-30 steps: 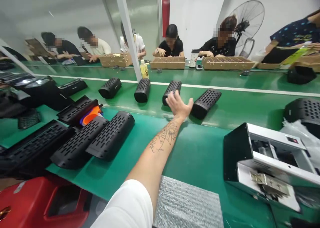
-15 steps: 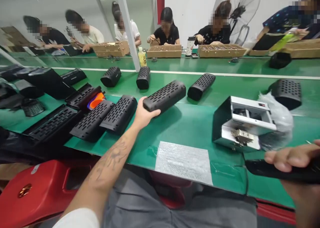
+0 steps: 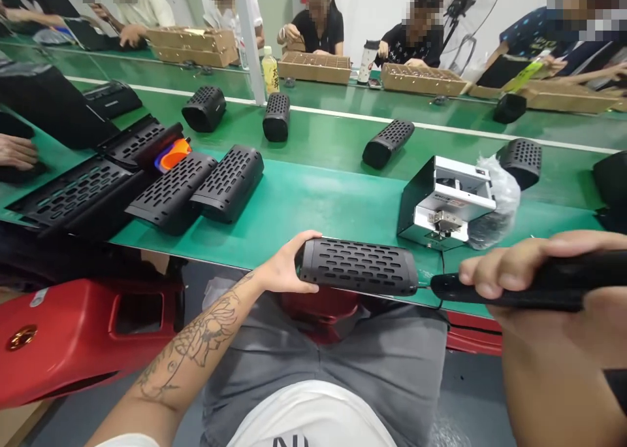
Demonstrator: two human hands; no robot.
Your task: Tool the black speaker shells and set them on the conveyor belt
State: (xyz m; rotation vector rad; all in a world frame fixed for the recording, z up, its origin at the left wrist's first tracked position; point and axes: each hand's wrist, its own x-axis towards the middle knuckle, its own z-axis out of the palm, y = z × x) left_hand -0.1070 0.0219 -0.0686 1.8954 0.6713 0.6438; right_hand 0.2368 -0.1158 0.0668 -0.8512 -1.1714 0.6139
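Note:
My left hand (image 3: 289,264) grips one end of a black perforated housing (image 3: 360,265), held level over the near table edge. Its slotted face is turned up towards me. In my right hand (image 3: 529,264) lies a black electric screwdriver (image 3: 455,290), pointing left. The thin bit reaches the right end of the housing near its lower corner; whether a screw sits there is too small to tell. Just beyond the screwdriver stands a white and black box-shaped machine (image 3: 445,202) with a metal block on its front.
Two similar housings (image 3: 230,182) lie left of centre, beside open shells and an orange-and-blue item (image 3: 172,155). More housings (image 3: 389,143) stand along the green belt. Another person's hand (image 3: 17,151) is at far left. A red stool (image 3: 73,342) stands lower left. Co-workers sit opposite behind cardboard trays (image 3: 313,68).
My left hand has brought the housing down towards my body and turned it crosswise. My right hand has moved the screwdriver left and up, so its bit now meets the housing's right end.

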